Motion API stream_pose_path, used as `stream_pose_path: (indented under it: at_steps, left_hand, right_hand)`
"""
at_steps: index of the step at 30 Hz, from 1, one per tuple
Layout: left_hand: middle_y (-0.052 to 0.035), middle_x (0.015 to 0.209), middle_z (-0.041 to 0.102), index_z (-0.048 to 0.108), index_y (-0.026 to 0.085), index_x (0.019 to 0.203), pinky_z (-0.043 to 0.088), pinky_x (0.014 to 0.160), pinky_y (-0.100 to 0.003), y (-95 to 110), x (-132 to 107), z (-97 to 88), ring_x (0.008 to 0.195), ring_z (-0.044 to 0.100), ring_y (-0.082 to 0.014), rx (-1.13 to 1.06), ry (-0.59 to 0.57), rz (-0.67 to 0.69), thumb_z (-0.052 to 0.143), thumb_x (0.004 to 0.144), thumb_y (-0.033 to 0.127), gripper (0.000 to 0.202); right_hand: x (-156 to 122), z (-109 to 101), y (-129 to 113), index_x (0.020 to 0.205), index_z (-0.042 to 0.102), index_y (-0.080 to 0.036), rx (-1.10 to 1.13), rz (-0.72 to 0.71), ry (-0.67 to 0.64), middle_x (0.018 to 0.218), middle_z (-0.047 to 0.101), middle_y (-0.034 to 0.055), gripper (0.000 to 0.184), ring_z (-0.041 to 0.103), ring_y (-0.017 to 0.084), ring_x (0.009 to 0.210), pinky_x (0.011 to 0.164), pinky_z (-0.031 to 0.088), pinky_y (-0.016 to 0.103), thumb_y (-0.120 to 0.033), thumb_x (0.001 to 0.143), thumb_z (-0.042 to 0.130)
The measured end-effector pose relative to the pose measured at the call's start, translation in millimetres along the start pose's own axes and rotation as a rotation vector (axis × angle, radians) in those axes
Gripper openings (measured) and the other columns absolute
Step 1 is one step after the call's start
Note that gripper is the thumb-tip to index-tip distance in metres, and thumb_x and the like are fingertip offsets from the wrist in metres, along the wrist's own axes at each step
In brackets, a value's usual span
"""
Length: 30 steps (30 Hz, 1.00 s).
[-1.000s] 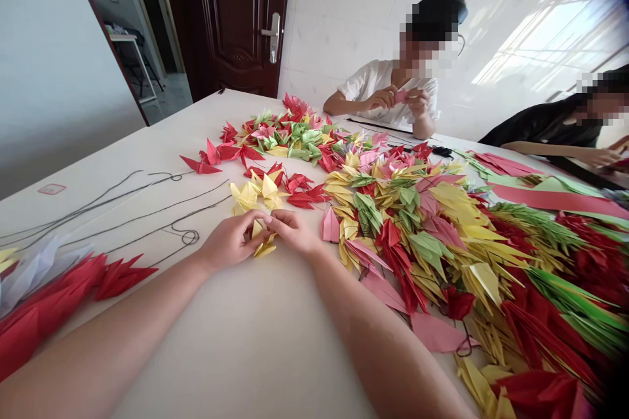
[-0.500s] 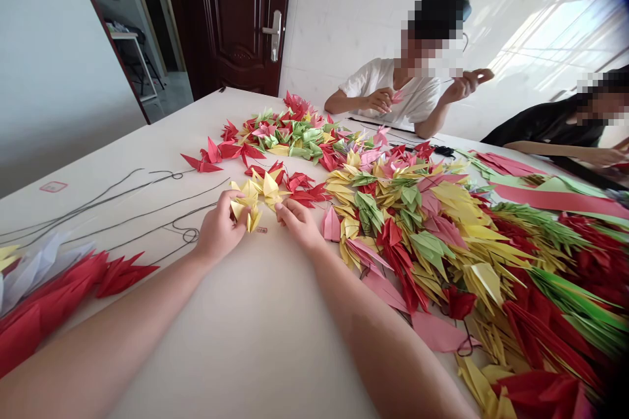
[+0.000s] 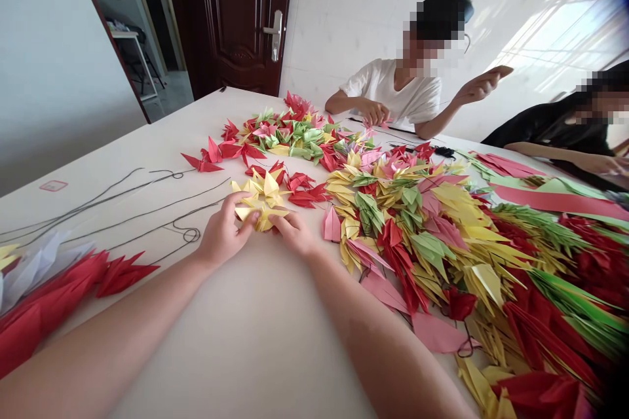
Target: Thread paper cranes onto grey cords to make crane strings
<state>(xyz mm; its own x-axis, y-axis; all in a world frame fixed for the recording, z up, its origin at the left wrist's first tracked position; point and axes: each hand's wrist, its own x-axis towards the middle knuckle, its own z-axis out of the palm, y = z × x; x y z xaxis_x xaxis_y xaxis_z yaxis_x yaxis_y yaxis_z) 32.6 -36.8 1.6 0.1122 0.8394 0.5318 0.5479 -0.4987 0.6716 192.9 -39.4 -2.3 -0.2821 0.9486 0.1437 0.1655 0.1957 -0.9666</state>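
My left hand (image 3: 223, 234) and my right hand (image 3: 293, 232) meet at a small heap of yellow folded paper cranes (image 3: 259, 199) on the white table (image 3: 246, 334). Both hands pinch one yellow crane (image 3: 263, 217) between their fingertips at the near edge of that heap. Dark threads (image 3: 147, 209) lie on the table just left of my left hand. A wide pile of red, yellow, green and pink folded cranes (image 3: 422, 229) spreads to the right of my right hand.
Strung red and white cranes (image 3: 54, 294) lie at the near left edge. Across the table a person in a white shirt (image 3: 393, 88) raises one hand, and another person in black (image 3: 555, 124) sits at the right. A dark door (image 3: 236, 13) stands behind.
My hands moved away from me, from the bare table to the yellow heap, set down one crane there and now pinch a yellow crane together. The person opposite raised one hand to the side.
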Motion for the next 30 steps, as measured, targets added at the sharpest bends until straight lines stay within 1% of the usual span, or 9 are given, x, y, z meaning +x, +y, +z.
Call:
stream_pose_path:
  at_steps: [3,6,10,12,16,18,23,27,30]
  left_hand:
    - [-0.0032,0.079,0.066,0.045,0.020,0.102,0.048,0.056,-0.025,-2.5,4.4,0.2,0.065,0.064,-0.0162,-0.277,-0.099,-0.164,0.060,0.071,0.041,0.040]
    - [-0.0011,0.073,0.064,0.051,0.019,0.082,0.050,0.058,-0.027,-4.5,9.8,-0.6,0.063,0.062,-0.0152,-0.581,-0.239,-0.324,0.064,0.068,0.042,0.029]
    - [0.0014,0.067,0.059,0.051,0.018,0.065,0.050,0.062,-0.028,-3.9,12.7,-2.4,0.065,0.058,-0.0130,-0.770,-0.326,-0.422,0.065,0.067,0.037,0.024]
    - [0.0025,0.063,0.055,0.049,0.018,0.061,0.048,0.061,-0.027,-2.7,12.6,-3.3,0.063,0.056,-0.0121,-0.800,-0.351,-0.425,0.065,0.067,0.035,0.025]
    - [0.0055,0.056,0.047,0.044,0.018,0.058,0.044,0.054,-0.024,-1.6,12.6,-4.0,0.055,0.050,-0.0095,-0.821,-0.321,-0.444,0.066,0.066,0.035,0.029]
    - [0.0050,0.059,0.049,0.047,0.018,0.061,0.043,0.057,-0.024,-2.9,12.8,-3.2,0.058,0.051,-0.0100,-0.822,-0.337,-0.453,0.066,0.067,0.036,0.027]
    - [0.0004,0.076,0.059,0.060,0.018,0.077,0.043,0.072,-0.028,-10.4,11.6,-0.1,0.077,0.055,-0.0140,-0.721,-0.390,-0.438,0.065,0.070,0.037,0.022]
    - [0.0006,0.073,0.059,0.058,0.017,0.072,0.042,0.071,-0.028,-11.4,9.9,-0.7,0.075,0.055,-0.0150,-0.758,-0.430,-0.419,0.066,0.069,0.038,0.023]
    - [0.0019,0.068,0.057,0.054,0.017,0.065,0.041,0.067,-0.026,-8.6,9.4,-1.2,0.069,0.054,-0.0135,-0.813,-0.423,-0.424,0.069,0.066,0.037,0.025]
  right_hand:
    - [1.3,-1.9,2.9,0.064,0.049,-0.018,0.096,0.038,0.059,0.062,0.047,-0.0022,0.020,0.043,0.010,0.058,0.056,0.033,0.024,-0.036,0.072,0.048]
    - [0.7,-2.2,1.0,0.064,0.051,-0.018,0.241,0.035,0.127,0.065,0.048,-0.0017,0.015,0.045,0.010,0.060,0.058,0.036,0.024,-0.033,0.068,0.051]
    - [-0.6,0.0,-4.6,0.067,0.053,-0.018,0.356,0.023,0.130,0.070,0.051,-0.0009,0.016,0.047,0.010,0.062,0.060,0.039,0.024,-0.034,0.068,0.055]
    - [-0.7,1.0,-6.6,0.070,0.053,-0.018,0.340,0.043,0.080,0.068,0.050,-0.0016,0.020,0.047,0.010,0.061,0.060,0.040,0.024,-0.037,0.067,0.059]
    - [-0.2,0.4,-6.7,0.074,0.052,-0.018,0.325,0.095,0.015,0.070,0.051,-0.0020,0.029,0.049,0.010,0.063,0.063,0.041,0.025,-0.043,0.064,0.064]
    - [0.0,-0.6,-5.4,0.073,0.052,-0.018,0.321,0.101,0.016,0.069,0.050,-0.0023,0.030,0.048,0.010,0.064,0.063,0.040,0.025,-0.044,0.064,0.065]
    - [-0.1,-1.5,-5.0,0.074,0.053,-0.018,0.326,0.088,0.014,0.070,0.050,-0.0020,0.030,0.048,0.010,0.066,0.063,0.040,0.024,-0.044,0.064,0.065]
    - [-0.7,-1.9,-8.2,0.071,0.051,-0.018,0.338,0.078,-0.002,0.066,0.050,-0.0030,0.030,0.047,0.010,0.064,0.062,0.039,0.024,-0.043,0.064,0.066]
    - [-1.1,-2.2,-7.9,0.069,0.050,-0.018,0.379,0.065,-0.014,0.065,0.050,-0.0036,0.028,0.047,0.009,0.064,0.061,0.038,0.023,-0.040,0.064,0.066]
